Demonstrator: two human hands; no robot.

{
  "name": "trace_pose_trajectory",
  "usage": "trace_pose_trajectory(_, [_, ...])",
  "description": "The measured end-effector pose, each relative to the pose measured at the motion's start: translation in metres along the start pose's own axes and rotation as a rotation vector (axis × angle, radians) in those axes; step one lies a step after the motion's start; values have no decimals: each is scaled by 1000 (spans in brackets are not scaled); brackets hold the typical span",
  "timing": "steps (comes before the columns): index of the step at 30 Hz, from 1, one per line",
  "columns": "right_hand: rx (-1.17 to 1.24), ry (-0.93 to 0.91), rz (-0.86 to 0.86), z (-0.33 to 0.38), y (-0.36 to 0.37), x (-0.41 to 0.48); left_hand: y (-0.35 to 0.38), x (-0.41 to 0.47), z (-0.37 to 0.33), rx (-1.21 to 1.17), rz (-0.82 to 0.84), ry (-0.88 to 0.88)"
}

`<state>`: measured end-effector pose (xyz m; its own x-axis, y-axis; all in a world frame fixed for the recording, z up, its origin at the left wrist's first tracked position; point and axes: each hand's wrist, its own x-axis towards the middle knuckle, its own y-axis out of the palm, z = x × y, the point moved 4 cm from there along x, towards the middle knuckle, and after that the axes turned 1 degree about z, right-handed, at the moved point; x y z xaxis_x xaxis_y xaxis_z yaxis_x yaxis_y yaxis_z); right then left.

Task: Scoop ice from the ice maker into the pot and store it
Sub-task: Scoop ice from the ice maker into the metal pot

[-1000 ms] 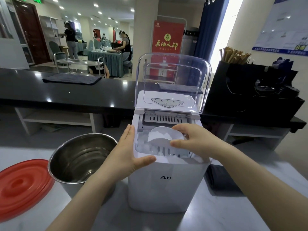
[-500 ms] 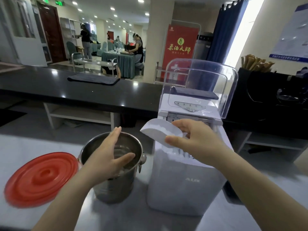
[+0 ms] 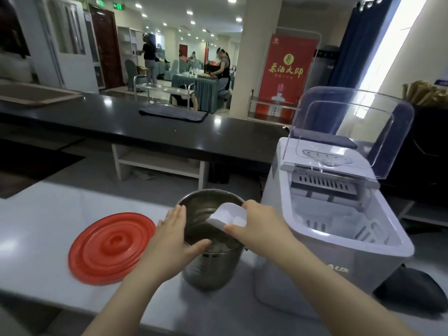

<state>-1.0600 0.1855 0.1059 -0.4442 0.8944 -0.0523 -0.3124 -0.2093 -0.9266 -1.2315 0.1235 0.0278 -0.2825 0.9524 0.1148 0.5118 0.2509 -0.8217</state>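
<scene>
A steel pot [image 3: 208, 270] stands on the white counter, left of the white ice maker [image 3: 322, 238], whose clear lid [image 3: 351, 127] is raised. My right hand [image 3: 259, 224] grips a white plastic scoop [image 3: 224, 215] holding ice, tilted over the pot's mouth. My left hand [image 3: 172, 236] rests against the pot's left rim, fingers straight and thumb across the near edge. Some ice lies at the pot's bottom. The ice maker's basket is open to view.
A red round lid [image 3: 109, 248] lies flat on the counter left of the pot. A dark object [image 3: 412, 287] sits at the ice maker's right foot. A black counter [image 3: 145, 132] with a folded cloth runs behind. People stand far back in the room.
My right hand carried the scoop from the ice maker's basket leftward to over the pot. My left hand left the ice maker's side and settled on the pot's rim.
</scene>
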Motion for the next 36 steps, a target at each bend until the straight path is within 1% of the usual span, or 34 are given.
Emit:
trace_pose_trajectory(5, [-251,25,81,11,24,18,0,1,1,48,24,-16])
trace_pose_trajectory(8, [-372,-21,109,21,28,24,-1,1,3,31,29,-8])
trace_pose_trajectory(10, [-414,-50,119,27,27,25,-2,1,4,24,25,-1])
trace_pose_trajectory(13, [-429,-81,88,32,22,22,-3,2,5,10,30,4])
trace_pose_trajectory(17, [-368,-113,31,31,7,11,-7,1,5,-50,11,5])
trace_pose_trajectory(22, [-277,-133,-108,16,-22,-3,-18,1,-4,-135,-77,-5])
trace_pose_trajectory(26, [-139,-125,-203,-5,-49,-17,-24,3,-32,-176,-110,34])
trace_pose_trajectory(30, [15,-158,-310,-32,-67,-32,-21,4,-62,-230,-134,73])
trace_pose_trajectory(36, [128,-133,-408,-86,-89,-47,-5,5,-108,-313,-115,156])
